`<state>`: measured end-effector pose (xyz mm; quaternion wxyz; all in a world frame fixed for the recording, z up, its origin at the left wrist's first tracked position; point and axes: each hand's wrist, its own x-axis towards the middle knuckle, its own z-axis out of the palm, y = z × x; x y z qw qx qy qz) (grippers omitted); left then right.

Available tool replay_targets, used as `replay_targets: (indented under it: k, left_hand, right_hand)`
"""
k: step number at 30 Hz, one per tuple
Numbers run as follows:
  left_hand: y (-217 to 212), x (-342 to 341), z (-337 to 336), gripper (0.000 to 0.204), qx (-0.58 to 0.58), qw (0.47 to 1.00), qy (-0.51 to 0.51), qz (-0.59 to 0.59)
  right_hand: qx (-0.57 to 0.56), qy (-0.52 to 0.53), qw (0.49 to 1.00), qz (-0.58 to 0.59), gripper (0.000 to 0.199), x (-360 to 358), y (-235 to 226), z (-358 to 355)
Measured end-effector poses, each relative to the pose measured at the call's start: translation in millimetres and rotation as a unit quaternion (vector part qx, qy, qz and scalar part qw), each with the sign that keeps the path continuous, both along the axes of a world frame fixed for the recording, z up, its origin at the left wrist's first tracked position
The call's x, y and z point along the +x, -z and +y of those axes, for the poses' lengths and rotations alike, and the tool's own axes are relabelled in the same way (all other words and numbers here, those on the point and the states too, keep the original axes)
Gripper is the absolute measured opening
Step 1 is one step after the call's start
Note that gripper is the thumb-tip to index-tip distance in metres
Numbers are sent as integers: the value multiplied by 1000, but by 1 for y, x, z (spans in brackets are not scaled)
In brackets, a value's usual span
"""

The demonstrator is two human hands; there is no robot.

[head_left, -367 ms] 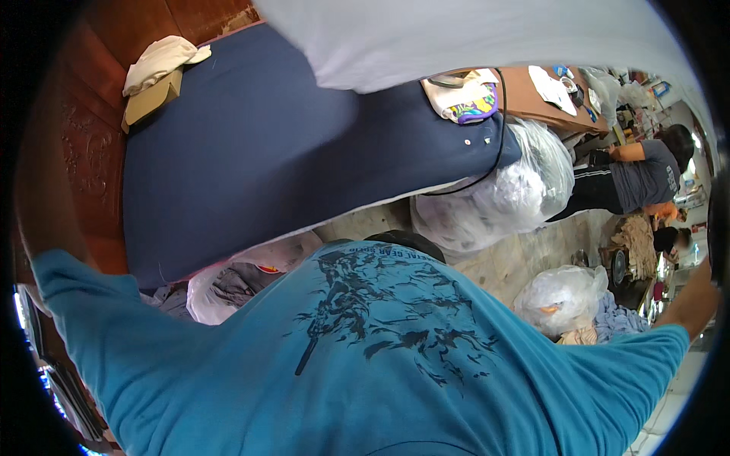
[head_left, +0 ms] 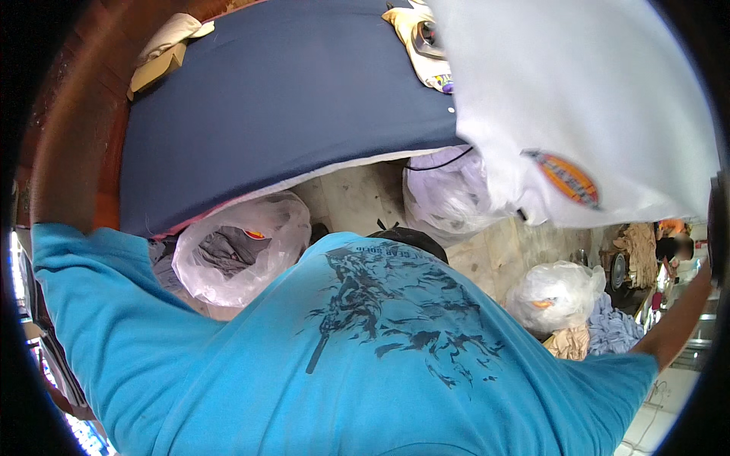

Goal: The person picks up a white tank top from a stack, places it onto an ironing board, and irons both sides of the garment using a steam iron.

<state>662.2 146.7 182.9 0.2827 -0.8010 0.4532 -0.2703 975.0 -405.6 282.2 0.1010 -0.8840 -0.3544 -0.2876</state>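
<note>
A large white garment (head_left: 593, 99) with an orange oval label (head_left: 569, 176) hangs in the air at the upper right, over the corner of a dark blue padded table (head_left: 281, 106). My right forearm (head_left: 673, 323) reaches up along the right rim toward the garment, but my right hand is cut off there. My left sleeve (head_left: 68, 258) points up the left rim, and my left hand does not show either. My blue printed t-shirt (head_left: 380, 357) fills the lower half of the view.
A cream object, perhaps an iron (head_left: 426, 42), lies on the table beside the garment. Folded cream cloth (head_left: 163, 49) sits at the far left corner. Clear plastic bags of clothes (head_left: 243, 247) (head_left: 449, 190) (head_left: 555, 292) stand on the floor. Another person (head_left: 673, 247) is at the right.
The white garment has swung from the top middle to the upper right and hangs lower, showing its orange label. More of the blue table is uncovered.
</note>
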Motion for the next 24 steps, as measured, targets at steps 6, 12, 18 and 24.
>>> replay_targets:
  k: [6,12,18,24]
  left_hand:
    - [184,-11,-3,53,-99,971,-167,142]
    - [200,-56,-2,17,-323,790,-387,350]
    - [181,-120,0,13,-385,663,-567,301]
    - [229,-189,-1,22,-548,633,-523,162]
  right_hand:
    - [-151,-27,984,91,22,6,150,12]
    - [-214,-122,962,115,44,2,228,46]
    - [-50,-101,862,495,39,25,230,83]
    - [-140,-126,901,392,36,1,299,143]
